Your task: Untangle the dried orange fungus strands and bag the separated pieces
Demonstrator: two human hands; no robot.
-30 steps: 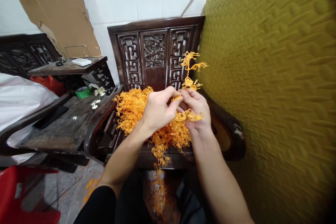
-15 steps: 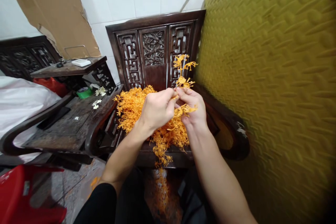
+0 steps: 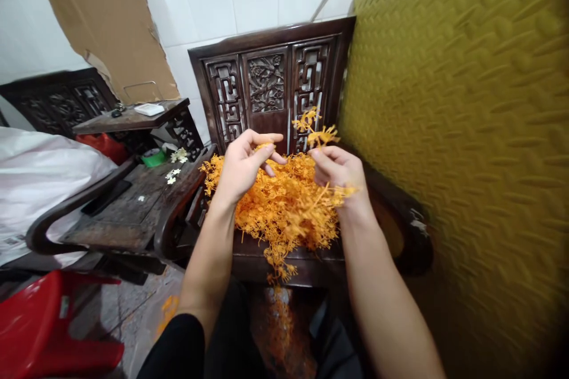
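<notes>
An orange branching sprig with flower-like tips, seemingly artificial, stands up from my right hand. My right thumb and fingers pinch its stem, and more orange strands hang blurred by the wrist. To the left, my left hand is apart from the sprig, its fingers spread and thumb separated. Orange shows in the gap between its thumb and forefinger; whether that is a loose bit or the pile behind is unclear. Below both hands, a heap of similar orange sprigs covers the chair seat, with some trailing over its front edge.
The dark carved wooden chair has curved arms. A yellow textured foam mat stands along the right. At left are another wooden seat with green tape and pale flower pieces, a white bag and a red stool.
My hands have parted: the left moved left and its fingers opened, while the right moved right with the sprig. The view has shifted slightly.
</notes>
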